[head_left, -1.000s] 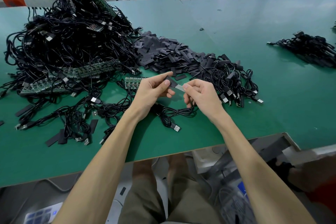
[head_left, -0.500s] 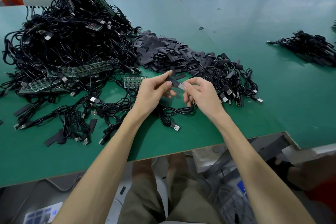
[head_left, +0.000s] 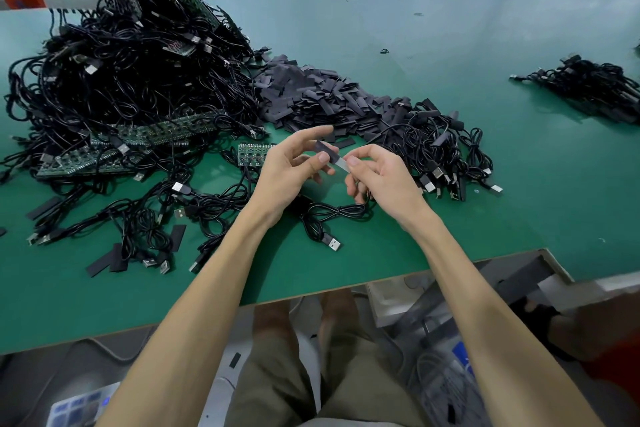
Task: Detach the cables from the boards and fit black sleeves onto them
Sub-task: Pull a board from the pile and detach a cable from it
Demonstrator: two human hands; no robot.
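My left hand [head_left: 289, 172] pinches a flat black sleeve [head_left: 325, 148] between thumb and forefinger. My right hand [head_left: 382, 180] grips the silver plug [head_left: 341, 164] of a black cable, its tip at the sleeve's mouth. That cable [head_left: 332, 211] coils on the green table below my hands, its other USB end [head_left: 333, 244] lying free. A heap of black sleeves [head_left: 311, 97] lies just beyond my hands. Green boards [head_left: 152, 133] with cables plugged in sit in a big tangle [head_left: 114, 73] at the left. A small board [head_left: 252, 153] lies beside my left hand.
Sleeved cables [head_left: 440, 152] are piled right of my hands, and another bundle [head_left: 588, 83] lies at the far right. Loose cables and a few sleeves [head_left: 114, 262] are scattered at the front left. The table's front edge [head_left: 346, 284] runs just under my forearms.
My hands have drawn closer together, bringing the plug up to the sleeve's open end. The sleeve has tilted a little. The coiled cable on the table stays put.
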